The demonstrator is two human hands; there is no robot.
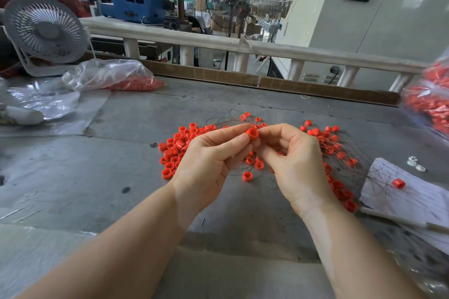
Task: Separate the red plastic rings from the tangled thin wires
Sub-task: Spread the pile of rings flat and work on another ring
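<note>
Grey bench (136, 128) | our left hand (209, 153) pinches red ring (251, 134) | right hand (291, 155) pinches wire just right of ring | pull apart sideways

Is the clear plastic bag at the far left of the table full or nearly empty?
Nearly empty. The clear plastic bag lies slumped and crumpled flat on the table, with red rings gathered only in its lower right corner.
</note>
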